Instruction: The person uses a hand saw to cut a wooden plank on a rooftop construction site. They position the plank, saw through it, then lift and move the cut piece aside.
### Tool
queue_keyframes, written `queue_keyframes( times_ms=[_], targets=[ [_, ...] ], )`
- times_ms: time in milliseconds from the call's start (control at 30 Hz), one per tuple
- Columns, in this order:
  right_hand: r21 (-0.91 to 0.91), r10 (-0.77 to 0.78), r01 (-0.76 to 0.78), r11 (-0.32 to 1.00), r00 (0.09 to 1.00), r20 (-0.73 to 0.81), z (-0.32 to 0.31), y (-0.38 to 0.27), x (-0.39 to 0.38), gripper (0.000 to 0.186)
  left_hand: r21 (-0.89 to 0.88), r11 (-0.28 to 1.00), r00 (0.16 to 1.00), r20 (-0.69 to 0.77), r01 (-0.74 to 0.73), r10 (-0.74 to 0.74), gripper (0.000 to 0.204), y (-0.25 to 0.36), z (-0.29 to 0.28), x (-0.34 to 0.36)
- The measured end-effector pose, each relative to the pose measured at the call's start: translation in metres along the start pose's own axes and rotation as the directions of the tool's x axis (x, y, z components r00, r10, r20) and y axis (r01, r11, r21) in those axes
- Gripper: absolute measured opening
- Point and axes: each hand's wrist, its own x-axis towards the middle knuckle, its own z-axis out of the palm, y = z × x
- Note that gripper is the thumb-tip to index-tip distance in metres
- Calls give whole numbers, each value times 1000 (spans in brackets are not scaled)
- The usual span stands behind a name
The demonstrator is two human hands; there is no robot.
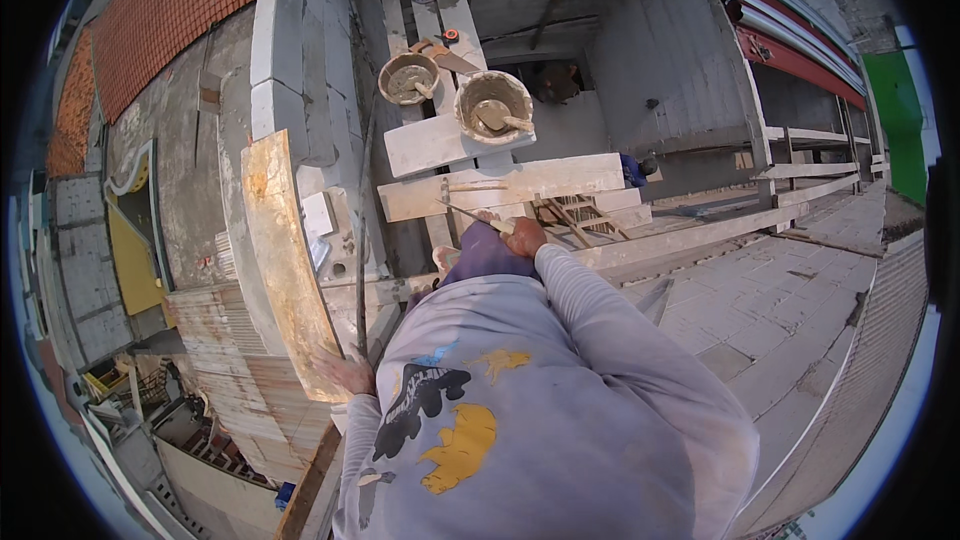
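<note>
Centre frame, I see the right hand [525, 237] curled round a thin tool [499, 227]; lower left, the left hand [345, 372] touches a long board [280, 265], grip unclear. A careless push could tip it.

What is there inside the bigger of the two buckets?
In the bigger bucket I see grey-brown paste and a trowel-like tool, its pale handle toward the right rim. The bucket's bottom is covered by the paste, so its depth cannot be seen.
</note>
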Motion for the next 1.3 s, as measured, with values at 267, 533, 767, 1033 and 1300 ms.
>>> queue_keyframes(
  times_ms=[267, 533, 767, 1033, 1300],
  targets=[
    [213, 32, -13, 977, 996, -87, -15, 43, -12, 58, -154, 979, 991, 5, -132, 134, 85, 70, -28, 54],
    [95, 100, -102, 990, 995, 27, -42, 68, 19, 55, -488, 867, 939, 335, 100, 80, 72, 140, -28, 38],
    [60, -12, 13, 998, 1000, -25, -48, 83, 57, 59, -537, 749, 783, 621, 389, 39, 61, 96, 20, 6],
    [1, -290, 292, 957, 952, 99, -79, 49, 72, 46, -503, 779, 894, 421, 374, -157, 60, 139, -22, -50],
    [-114, -587, 622, 775, 775, 235, -116, 22, 114, 39, -638, 509, 815, 480, 578, -324, 59, 150, 44, -148]
  ],
)
